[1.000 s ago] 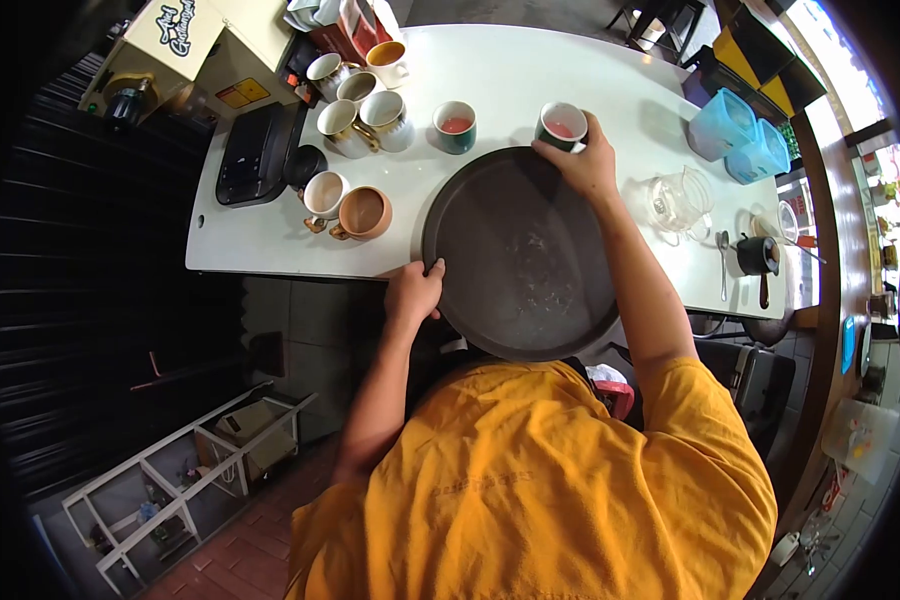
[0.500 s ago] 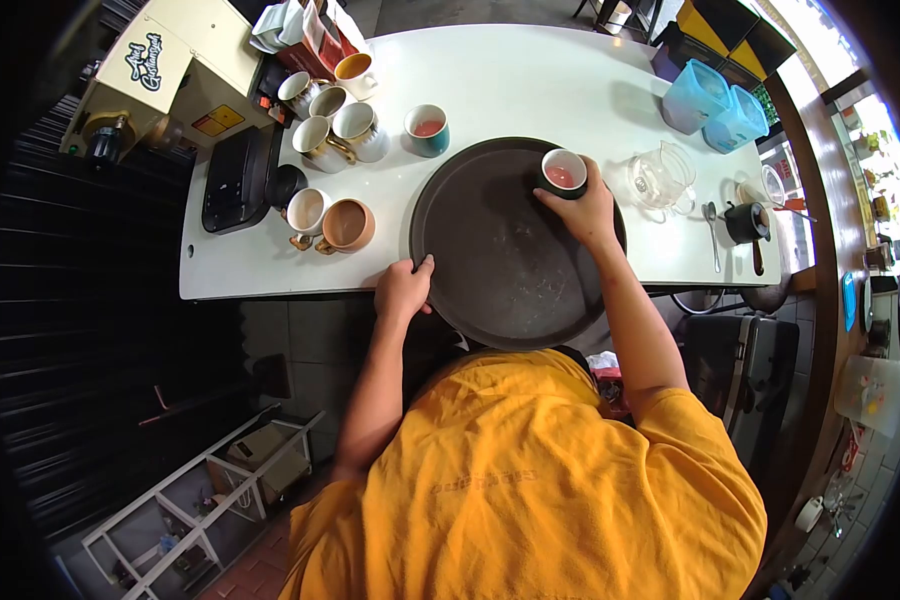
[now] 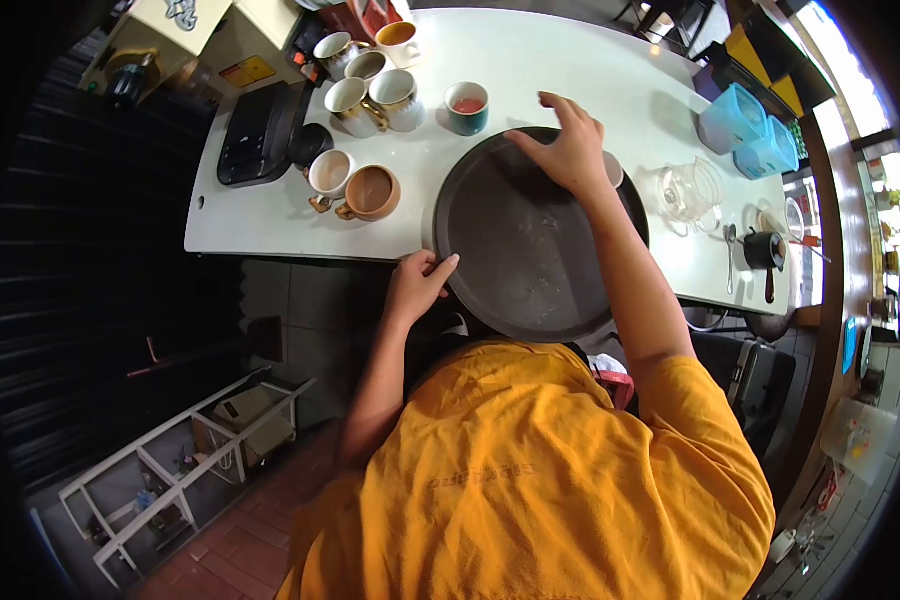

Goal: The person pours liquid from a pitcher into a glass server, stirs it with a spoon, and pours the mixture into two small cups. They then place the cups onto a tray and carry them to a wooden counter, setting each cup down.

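A large round dark tray (image 3: 530,240) juts over the table's near edge. My left hand (image 3: 417,290) grips its left rim, thumb on top. Above the tray's far side, my right hand (image 3: 570,150) is open, thumb and fingers spread with nothing between them. A cup (image 3: 613,170) shows behind that wrist, mostly hidden, at the tray's right side. Left of my right hand, a teal cup (image 3: 468,112) with pinkish contents stands upright on the table, just beyond the tray rim.
Several gold-trimmed mugs (image 3: 398,100) stand at the left, near a brown mug (image 3: 373,193) and a white mug (image 3: 331,174). On the white table (image 3: 560,60), a glass pitcher (image 3: 688,192), a spoon (image 3: 730,258) and blue containers (image 3: 735,120) are to the right.
My right hand has let go of the cup on the tray and moved left and farther out, fingers spread. My left hand keeps the rim. The whole view has shifted somewhat.
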Demonstrator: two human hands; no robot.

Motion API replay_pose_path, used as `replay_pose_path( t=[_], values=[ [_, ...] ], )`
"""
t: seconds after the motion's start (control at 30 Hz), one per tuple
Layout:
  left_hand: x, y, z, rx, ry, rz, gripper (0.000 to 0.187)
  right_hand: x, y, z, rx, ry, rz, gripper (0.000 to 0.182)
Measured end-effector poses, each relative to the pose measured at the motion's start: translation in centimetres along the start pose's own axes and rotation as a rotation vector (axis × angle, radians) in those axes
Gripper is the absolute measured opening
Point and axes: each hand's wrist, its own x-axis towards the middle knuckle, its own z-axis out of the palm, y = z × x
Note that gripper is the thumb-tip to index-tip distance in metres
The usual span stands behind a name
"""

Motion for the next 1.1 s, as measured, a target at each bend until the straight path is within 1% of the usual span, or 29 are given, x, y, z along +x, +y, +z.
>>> replay_pose_path(
  t=[0.07, 0.1, 0.13, 0.2, 0.23, 0.27, 0.33, 0.37, 0.4, 0.47, 0.5, 0.53, 0.57, 0.67, 0.73, 0.8, 0.87, 0.9, 0.97, 1.0, 1.03, 1.1],
  values=[
    [-0.9, -0.5, -0.3, -0.108, -0.026, 0.014, 0.033, 1.3, -0.9, 2.5, -0.063, -0.115, -0.079, 0.072],
    [-1.3, -0.9, -0.5, -0.139, -0.028, 0.028, 0.028, 2.0, -1.3, 3.8, -0.061, -0.161, -0.094, 0.079],
    [-1.7, -1.5, -0.9, -0.141, -0.011, 0.025, 0.028, 2.6, -1.6, 4.9, -0.049, -0.166, -0.107, 0.079],
    [-2.7, -2.3, -1.6, -0.104, -0.024, 0.059, 0.022, 3.5, -2.5, 6.7, -0.081, -0.266, 0.018, 0.089],
    [-3.2, -2.7, -1.9, -0.142, 0.025, 0.074, 0.022, 4.0, -2.4, 7.6, -0.097, -0.284, 0.018, 0.094],
    [-3.6, -3.0, -2.2, -0.143, 0.039, 0.073, 0.022, 4.3, -2.5, 8.1, -0.089, -0.286, 0.007, 0.094],
    [-4.2, -3.6, -3.0, -0.102, 0.085, 0.09, 0.02, 4.7, -2.4, 9.0, -0.021, -0.372, 0.049, 0.09],
    [-4.3, -3.7, -3.3, -0.103, 0.094, 0.091, 0.02, 4.6, -2.6, 9.2, -0.021, -0.343, 0.04, 0.085],
    [-4.4, -3.9, -3.4, -0.117, 0.101, 0.08, 0.021, 4.6, -2.6, 9.4, -0.02, -0.344, 0.035, 0.085],
    [-4.4, -4.0, -3.4, -0.135, 0.102, 0.069, 0.021, 4.4, -2.6, 9.3, 0.044, -0.27, 0.035, 0.078],
    [-4.2, -3.9, -3.5, -0.129, 0.093, 0.084, 0.023, 4.3, -2.5, 9.2, 0.04, -0.271, 0.037, 0.078],
    [-4.0, -3.8, -3.6, -0.122, 0.083, 0.099, 0.024, 4.2, -2.4, 8.9, 0.045, -0.228, 0.014, 0.076],
    [-3.8, -3.6, -3.6, -0.121, 0.076, 0.099, 0.024, 4.1, -2.8, 8.2, 0.049, -0.184, -0.008, 0.073],
    [-2.8, -2.9, -3.7, -0.165, 0.031, 0.109, 0.028, 3.5, -3.5, 5.2, 0.062, -0.145, -0.031, 0.072],
    [-2.0, -2.4, -3.6, -0.25, 0.027, 0.047, 0.029, 2.6, -4.5, 2.3, 0.059, -0.158, -0.027, 0.072],
    [-0.9, -1.8, -3.3, -0.214, -0.009, 0.068, 0.03, 1.2, -5.1, -0.2, 0.051, -0.166, -0.016, 0.072],
    [0.0, -1.1, -2.7, -0.178, -0.049, 0.091, 0.032, -0.7, -5.4, -2.2, 0.023, -0.184, -0.047, 0.072],
    [0.4, -0.7, -2.3, -0.182, -0.035, 0.1, 0.034, -1.6, -5.6, -3.1, 0.011, -0.223, -0.001, 0.07],
    [0.8, 0.4, -1.9, -0.18, -0.043, 0.106, 0.035, -4.2, -5.2, -3.9, -0.005, -0.199, 0.018, 0.07],
    [0.9, 1.2, -2.0, -0.087, -0.099, 0.038, 0.035, -5.4, -5.2, -4.3, -0.007, -0.182, 0.015, 0.07],
    [1.1, 1.7, -2.1, 0.009, -0.153, -0.029, 0.036, -6.5, -5.5, -4.9, 0.018, -0.226, 0.09, 0.071],
    [1.5, 2.1, -2.0, 0.042, -0.21, -0.051, 0.035, -8.7, -5.6, -5.4, 0.003, -0.227, 0.131, 0.071]
  ],
)
